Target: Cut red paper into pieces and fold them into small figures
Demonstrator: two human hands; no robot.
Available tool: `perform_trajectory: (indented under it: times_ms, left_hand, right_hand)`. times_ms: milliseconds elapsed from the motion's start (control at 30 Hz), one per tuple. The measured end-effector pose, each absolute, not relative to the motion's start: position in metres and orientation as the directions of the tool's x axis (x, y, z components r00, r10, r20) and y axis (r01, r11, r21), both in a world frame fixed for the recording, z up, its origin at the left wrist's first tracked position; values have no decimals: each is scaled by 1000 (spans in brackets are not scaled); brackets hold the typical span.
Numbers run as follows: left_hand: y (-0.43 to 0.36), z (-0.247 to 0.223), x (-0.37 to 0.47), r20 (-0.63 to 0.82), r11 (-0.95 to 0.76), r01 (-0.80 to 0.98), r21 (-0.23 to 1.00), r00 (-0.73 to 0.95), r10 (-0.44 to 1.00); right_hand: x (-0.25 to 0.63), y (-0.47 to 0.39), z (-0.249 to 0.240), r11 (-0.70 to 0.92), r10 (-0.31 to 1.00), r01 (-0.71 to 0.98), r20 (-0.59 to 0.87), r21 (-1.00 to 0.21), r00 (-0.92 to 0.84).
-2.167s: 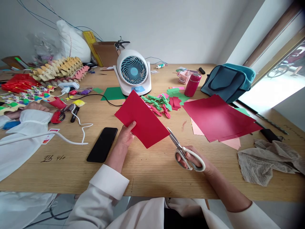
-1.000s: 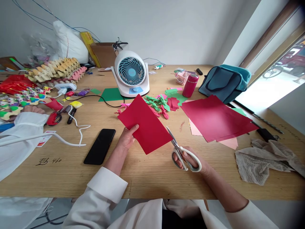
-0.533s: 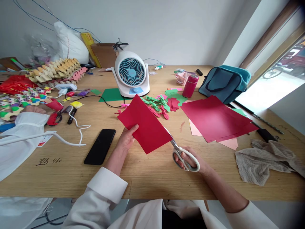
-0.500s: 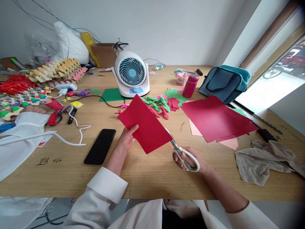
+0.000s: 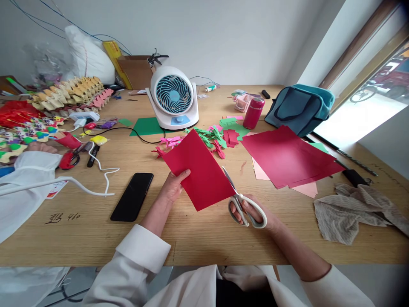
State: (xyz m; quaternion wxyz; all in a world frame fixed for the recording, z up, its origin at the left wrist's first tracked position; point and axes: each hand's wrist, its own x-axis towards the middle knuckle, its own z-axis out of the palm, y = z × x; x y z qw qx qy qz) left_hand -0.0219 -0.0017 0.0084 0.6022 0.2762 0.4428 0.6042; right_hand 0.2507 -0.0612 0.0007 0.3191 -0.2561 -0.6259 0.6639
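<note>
A rectangular red sheet [image 5: 201, 170] is pinched at its lower left edge by my left hand [image 5: 175, 184], the thumb lying on top. My right hand [image 5: 247, 209] has its fingers through the handles of white-handled scissors [image 5: 255, 217]. The scissor blades are parted at the sheet's right corner; one blade shows beside the edge and the other is mostly hidden by the paper. Beyond the sheet lie green paper pieces [image 5: 209, 137], with pink and red cut pieces around them.
A white fan [image 5: 174, 98] stands behind the cut pieces. Larger red sheets [image 5: 287, 157], a red bottle [image 5: 254, 113], a blue bag [image 5: 297, 111] and a cloth [image 5: 338, 217] are to the right. A black phone [image 5: 132, 197] lies left. At far left is another person's sleeve [image 5: 32, 170].
The red sheet and my left hand have shifted slightly right and down in view. The scissor blades and handles have spread wider.
</note>
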Motion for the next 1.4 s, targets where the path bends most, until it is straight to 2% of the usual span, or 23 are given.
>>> perform_trajectory:
  times_ms: [300,933,1033,1200,1400]
  left_hand:
    - [-2,9,-23,-198,113,-489,865,-126,972]
    - [-3,7,-23,-190,114,-501,858,-105,976]
    - [-3,7,-25,-159,89,-476,875,-110,981]
    - [-2,7,-22,-44,-47,-418,907,-205,978]
    - [-5,9,-16,-77,-10,-428,904,-185,980]
  right_hand:
    - [248,-62,3,-77,762,-98,6,-992,-648]
    - [248,-64,5,-25,748,-89,40,-996,-662]
    - [249,-63,2,-46,726,-126,53,-991,-686]
    - [249,-62,-2,-55,702,-149,68,-987,-709]
    - [247,-63,1,-49,714,-149,70,-988,-697]
